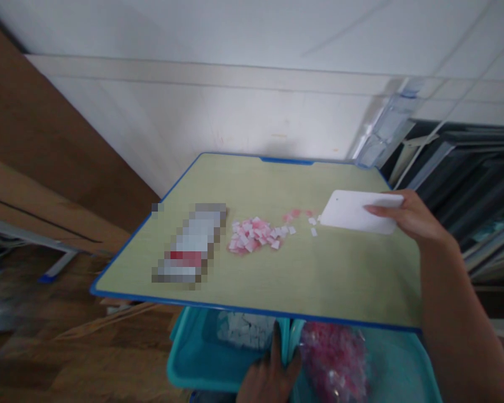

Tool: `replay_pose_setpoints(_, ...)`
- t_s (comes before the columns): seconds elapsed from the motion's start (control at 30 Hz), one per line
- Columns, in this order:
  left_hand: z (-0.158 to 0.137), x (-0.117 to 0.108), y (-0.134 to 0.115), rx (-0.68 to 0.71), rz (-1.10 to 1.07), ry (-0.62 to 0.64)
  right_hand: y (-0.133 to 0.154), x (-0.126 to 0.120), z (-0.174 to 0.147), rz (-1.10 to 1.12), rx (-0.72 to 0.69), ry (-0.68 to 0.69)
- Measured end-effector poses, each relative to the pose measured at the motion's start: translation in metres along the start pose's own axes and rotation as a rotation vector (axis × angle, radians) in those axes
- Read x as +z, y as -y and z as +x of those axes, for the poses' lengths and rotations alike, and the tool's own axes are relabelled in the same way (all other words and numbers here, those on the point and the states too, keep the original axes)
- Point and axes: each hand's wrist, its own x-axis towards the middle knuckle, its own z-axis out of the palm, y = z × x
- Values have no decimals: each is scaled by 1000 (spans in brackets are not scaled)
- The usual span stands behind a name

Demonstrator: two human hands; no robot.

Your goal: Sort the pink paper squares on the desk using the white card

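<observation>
White round-cornered card [348,211] is pinched by the right hand [414,215] near the right edge of the pale-green table [344,280], likely freeing its other end; the left hand's grip [269,374] I can't tell.

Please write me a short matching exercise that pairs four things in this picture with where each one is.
1. White card
2. Pile of pink and white pieces
3. Left hand
4. Bag with pink contents

A. At the adjoining rims of the teal bins
B. In the right hand
C. Inside a teal bin
D. On the table top

Pairs: 1-B, 2-D, 3-A, 4-C
</observation>
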Motion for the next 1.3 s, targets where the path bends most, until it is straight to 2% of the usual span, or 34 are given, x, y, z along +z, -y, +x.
replay_pose_setpoints(0.07, 0, -2, 0, -8, 0, 21, 2, 2, 1, -34, -13, -41)
replay_pose_setpoints(0.13, 0, -4, -1, -20, -11, 42, 4, 4, 1, -67, -12, -26)
replay_pose_setpoints(0.23, 0, -6, -1, -32, -36, 67, 9, 5, 0, -67, -10, 140)
replay_pose_setpoints(0.3, -1, -7, -2, -42, -40, 73, 11, 6, -1, -27, -13, 194)
replay_pose_setpoints(0.43, -2, -10, -3, -51, -42, 84, 12, 10, 0, 36, -27, 6)
replay_pose_setpoints(0.5, -1, -11, -3, -49, -46, 100, 11, 11, 2, 4, -31, -44)
replay_pose_setpoints(0.57, -1, -11, -2, -44, -46, 102, 10, 10, 2, -40, -32, -33)
replay_pose_setpoints(0.67, 0, -9, -2, -39, -43, 72, 11, 8, 0, -44, -16, 113)
replay_pose_setpoints(0.73, 0, -7, -1, -31, -49, 52, 12, 8, -1, -7, -14, 143)
replay_pose_setpoints(0.9, -1, -5, -1, -24, -70, 25, 10, 14, 1, 94, -39, -38)
replay_pose_setpoints(1.07, -2, -7, -2, -40, -77, 59, 10, 20, 4, -14, -86, 10)
replay_pose_setpoints(1.3, -1, -9, -1, -42, -94, 91, 8, 20, 6, -94, -98, -124)
